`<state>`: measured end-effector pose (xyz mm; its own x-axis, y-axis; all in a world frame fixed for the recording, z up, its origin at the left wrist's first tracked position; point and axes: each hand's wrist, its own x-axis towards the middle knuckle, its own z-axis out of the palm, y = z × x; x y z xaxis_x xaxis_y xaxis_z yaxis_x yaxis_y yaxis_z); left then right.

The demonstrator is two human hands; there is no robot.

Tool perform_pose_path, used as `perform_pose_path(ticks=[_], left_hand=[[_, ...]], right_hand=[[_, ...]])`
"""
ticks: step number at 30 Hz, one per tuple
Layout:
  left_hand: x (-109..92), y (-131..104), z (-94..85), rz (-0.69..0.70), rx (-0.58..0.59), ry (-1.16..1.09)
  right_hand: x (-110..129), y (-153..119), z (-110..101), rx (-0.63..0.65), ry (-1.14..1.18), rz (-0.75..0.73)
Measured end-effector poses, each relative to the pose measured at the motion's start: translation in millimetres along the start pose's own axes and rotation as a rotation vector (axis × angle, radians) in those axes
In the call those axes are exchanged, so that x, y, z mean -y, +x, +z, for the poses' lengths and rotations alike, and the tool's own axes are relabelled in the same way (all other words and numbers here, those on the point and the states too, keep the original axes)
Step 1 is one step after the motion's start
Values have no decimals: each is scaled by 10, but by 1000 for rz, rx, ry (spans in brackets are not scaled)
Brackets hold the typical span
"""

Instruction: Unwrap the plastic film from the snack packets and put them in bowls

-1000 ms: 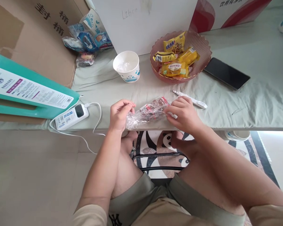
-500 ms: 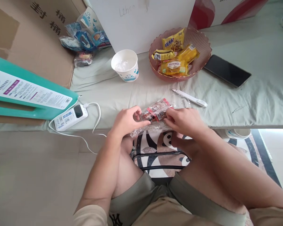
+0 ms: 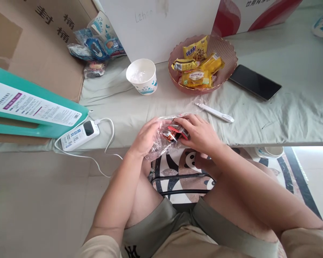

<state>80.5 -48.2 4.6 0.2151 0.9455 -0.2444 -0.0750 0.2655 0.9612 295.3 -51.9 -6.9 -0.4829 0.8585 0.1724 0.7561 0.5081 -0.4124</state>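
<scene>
At the near edge of the cloth-covered surface, my left hand (image 3: 148,135) is wrapped round the left side of a clear plastic bag (image 3: 156,146). My right hand (image 3: 199,132) closes over red and black wrapped snack packets (image 3: 174,134) at the bag's right side; its fingertips are partly hidden behind the packets and film. Just beyond my right hand lies a white utility knife (image 3: 214,112). A pink ribbed bowl (image 3: 230,57) holding several yellow snack packets (image 3: 196,77) stands farther back.
A white paper cup (image 3: 142,77) stands left of the bowl, and a black phone (image 3: 255,82) lies to its right. On the left are a white power bank (image 3: 80,135) with a cable, a green jug (image 3: 37,102) and a cardboard box (image 3: 37,46). A white box (image 3: 161,32) stands behind.
Both hands have shifted round the bag: my left fingers now curl over its side, and my right hand spreads across the packets. The packets have turned and bunched together. The view has shifted slightly.
</scene>
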Motion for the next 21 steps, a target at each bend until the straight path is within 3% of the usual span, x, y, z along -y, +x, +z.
perform_pose_path(ticks=[3, 7, 11, 16, 21], left_hand=[[-31, 37, 24, -35, -24, -120], [-32, 42, 14, 6, 68, -186], [28, 16, 124, -31, 120, -390], [25, 21, 278, -113, 104, -609], [-16, 64, 182, -99, 50, -659]], right_hand=[[-13, 12, -2, -9, 64, 22], [-38, 6, -3, -55, 122, 39], [-55, 11, 25, -111, 193, 38], [-123, 29, 43, -189, 292, 22], [-229, 30, 7, -249, 432, -58]])
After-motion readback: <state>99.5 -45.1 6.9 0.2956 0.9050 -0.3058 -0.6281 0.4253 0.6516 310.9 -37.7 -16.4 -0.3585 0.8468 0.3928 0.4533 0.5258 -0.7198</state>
